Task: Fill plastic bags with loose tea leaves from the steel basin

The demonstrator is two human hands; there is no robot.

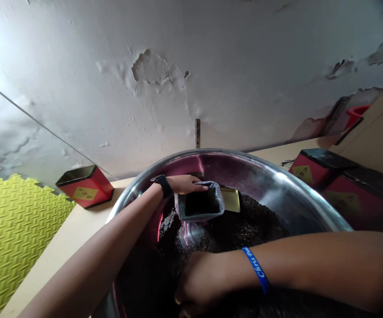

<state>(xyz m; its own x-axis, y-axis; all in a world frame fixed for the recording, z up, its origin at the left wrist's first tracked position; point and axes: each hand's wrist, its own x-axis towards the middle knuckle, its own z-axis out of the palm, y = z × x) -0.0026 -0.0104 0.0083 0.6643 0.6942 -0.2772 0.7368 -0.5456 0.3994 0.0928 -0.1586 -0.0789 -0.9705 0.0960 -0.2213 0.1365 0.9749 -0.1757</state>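
A large metal basin point(310, 194) holds dark loose leaves point(254, 216) that look like tea. Inside it, my left hand point(189, 183) grips the far rim of a small box lined with a plastic bag point(199, 216), its mouth facing me and its inside dark. Beside that box lies a gold-coloured rectangular lid point(233, 200). Nearer to me, my right hand point(199, 278) is low over the leaves with curled fingers. Its fingertips are in shadow, so what they hold is hidden.
On the pale table point(58, 251), a red and black tin point(87, 187) stands open left of the basin. More red tins point(310, 170) stand on the right. A peeling wall point(227, 88) rises behind, and yellow foam matting point(15, 234) lies at the left.
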